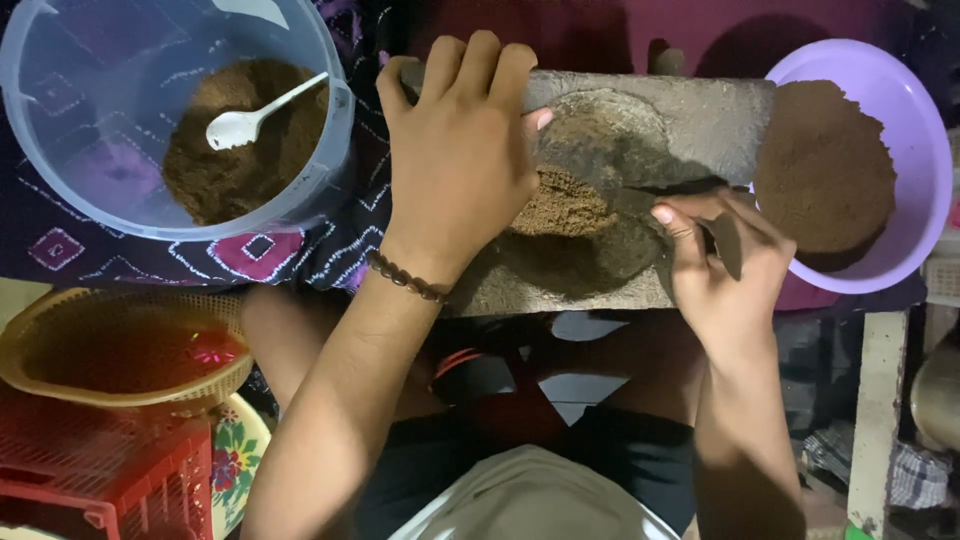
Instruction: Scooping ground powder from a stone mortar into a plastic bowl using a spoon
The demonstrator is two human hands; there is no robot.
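My left hand (462, 160) lies palm-down on the stone slab (700, 120), fingers curled over its far edge near the left corner, clamped on the slab itself. A dark bead bracelet (405, 277) sits on that wrist. My right hand (725, 270) is closed around a flat dark scraper (727, 243) at the slab's near right corner; the blade runs left toward the slab's middle.

The paste (565, 205): one brown, grainy, crumbly mound, matte, ridged on top, at the middle of the slab, just beside my left thumb. The slab is grey, rough, rectangular, with a darker worn hollow around the mound.

Counts, quick:
- One purple bowl (925, 150), touching the slab's right edge, holding one smooth flat heap of dark brown powder (822, 165).
- One clear bucket (60, 150), off the slab's left edge, with one heap of lighter brown grounds (220, 170) and one white spoon (250, 118) lying on it.
- One woven basket (40, 330), near left, sitting on one red crate (110, 470).
- One floral plate (240, 450), partly hidden beside the crate.

Dark patterned cloth (290, 250) under the bucket and the slab's left side. Two hands, both mine.
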